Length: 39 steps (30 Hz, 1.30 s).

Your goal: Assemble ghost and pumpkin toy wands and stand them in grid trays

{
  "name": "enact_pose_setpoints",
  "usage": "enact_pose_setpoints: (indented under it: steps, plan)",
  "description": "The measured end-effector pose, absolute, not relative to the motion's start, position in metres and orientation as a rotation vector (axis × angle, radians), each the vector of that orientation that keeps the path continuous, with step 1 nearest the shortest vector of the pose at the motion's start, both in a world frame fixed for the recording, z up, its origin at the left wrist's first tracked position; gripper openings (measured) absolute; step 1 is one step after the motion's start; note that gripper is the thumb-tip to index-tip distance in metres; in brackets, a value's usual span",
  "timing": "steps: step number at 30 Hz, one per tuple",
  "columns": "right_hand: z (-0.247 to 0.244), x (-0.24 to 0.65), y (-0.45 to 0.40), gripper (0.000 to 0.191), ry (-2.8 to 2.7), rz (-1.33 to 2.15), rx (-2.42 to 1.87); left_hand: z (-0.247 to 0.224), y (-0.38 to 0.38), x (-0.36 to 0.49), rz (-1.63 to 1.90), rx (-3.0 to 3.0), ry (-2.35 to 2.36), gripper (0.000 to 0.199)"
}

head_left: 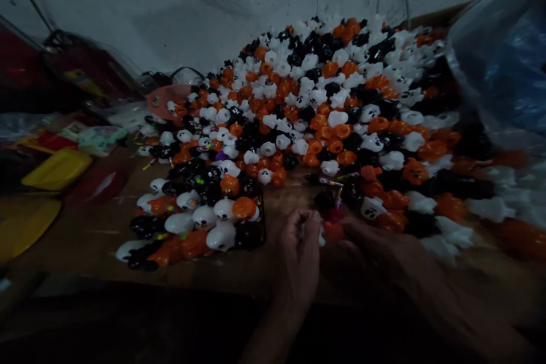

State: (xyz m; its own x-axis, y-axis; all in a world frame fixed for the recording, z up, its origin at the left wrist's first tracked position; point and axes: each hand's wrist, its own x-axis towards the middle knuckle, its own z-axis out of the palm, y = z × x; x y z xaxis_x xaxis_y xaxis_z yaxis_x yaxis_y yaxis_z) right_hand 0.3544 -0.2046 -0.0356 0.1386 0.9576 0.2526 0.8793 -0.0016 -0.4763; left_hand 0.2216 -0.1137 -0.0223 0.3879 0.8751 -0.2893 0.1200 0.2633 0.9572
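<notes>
My left hand (pixel 300 247) is closed in a pinch above the front of the table; what its fingers hold is hidden. A bit of white shows just right of its fingertips. Beside it, my right hand (pixel 371 242) has thumb and fingers closed about a small orange-red plastic piece (pixel 333 231), blurred in the dim light. Just beyond lies a thin tube with a colourful print (pixel 330 182). Left of my hands, rows of small plastic Halloween figures, such as a white ghost (pixel 222 235) and an orange pumpkin (pixel 244 208), lie in and around a black tray (pixel 263 222).
A big heap of white, orange and black figures (pixel 294 96) rises against the wall. A clear plastic bag (pixel 495 62) hangs over the right side. At left are a yellow tray (pixel 57 169), a red dish (pixel 98 185) and an orange basin (pixel 164 99).
</notes>
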Motion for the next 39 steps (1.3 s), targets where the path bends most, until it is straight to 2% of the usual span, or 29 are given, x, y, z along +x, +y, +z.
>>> enact_pose_setpoints:
  steps: [2,7,13,17,26,36,39]
  plan:
    - [-0.035,0.354,-0.203,0.028,-1.742,0.19,-1.87,-0.025,-0.108,0.222,0.728,1.395,1.116,0.029]
    - [-0.021,0.36,-0.201,0.028,-1.698,0.252,-1.875,-0.02,-0.102,0.224,0.592,1.455,1.17,0.046]
    - [-0.016,0.365,-0.2,0.031,-1.866,0.492,-1.861,-0.022,-0.098,0.229,0.507,1.62,1.2,0.046]
    - [-0.015,0.372,-0.202,0.02,-1.993,0.501,-1.773,-0.031,-0.092,0.226,0.436,1.619,1.12,0.047]
    - [-0.012,0.383,-0.204,0.021,-2.261,0.412,-1.675,-0.016,-0.093,0.22,0.205,1.958,0.814,0.045]
    - [-0.025,0.356,-0.217,0.036,-2.26,0.456,-1.721,-0.02,-0.111,0.217,0.301,1.977,0.791,0.031]
    - [-0.024,0.357,-0.216,0.03,-2.241,0.462,-1.728,-0.012,-0.108,0.218,0.268,2.061,0.775,0.029]
